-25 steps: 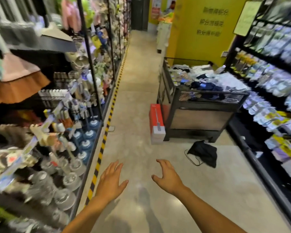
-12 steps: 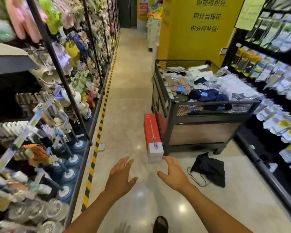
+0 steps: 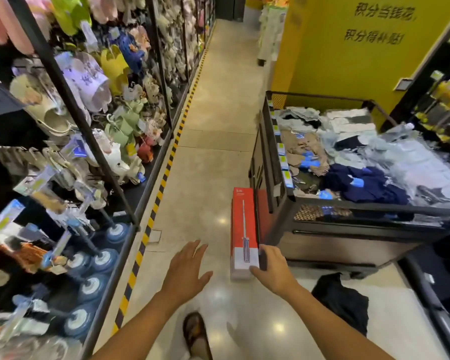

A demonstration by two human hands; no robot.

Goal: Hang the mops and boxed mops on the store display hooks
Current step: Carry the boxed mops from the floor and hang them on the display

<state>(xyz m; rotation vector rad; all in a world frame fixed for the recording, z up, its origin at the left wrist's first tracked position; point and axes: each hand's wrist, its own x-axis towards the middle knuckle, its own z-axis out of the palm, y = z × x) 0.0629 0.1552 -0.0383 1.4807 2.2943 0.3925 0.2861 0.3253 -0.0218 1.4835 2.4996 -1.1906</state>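
Closing on the boxed mop (image 3: pixel 244 233), I have come up the aisle over the last second, so that the red and white carton, a moment ago well ahead of me, is now at my right hand (image 3: pixel 273 268). That hand's fingers (image 3: pixel 261 257) wrap the box's near right corner, thumb on the white end, though I cannot tell whether the grip is firm yet or only touching. My left hand (image 3: pixel 186 271) hovers just left of the box, fingers spread wide and holding nothing. The box lies on the floor (image 3: pixel 213 141), its long side against the left wall of the dark metal bin (image 3: pixel 278 183) heaped with folded clothing. I judge the pickup is beginning and the hanging is not yet done. Left of the box, across the striped floor tape (image 3: pixel 166 170), runs the display rack (image 3: pixel 70 105) with slippers and round mop heads (image 3: pixel 94 285); right of the box and nearer me, a black bag (image 3: pixel 343 300) lies on the floor below the bin, and a yellow wall (image 3: pixel 348 63) rises behind it.
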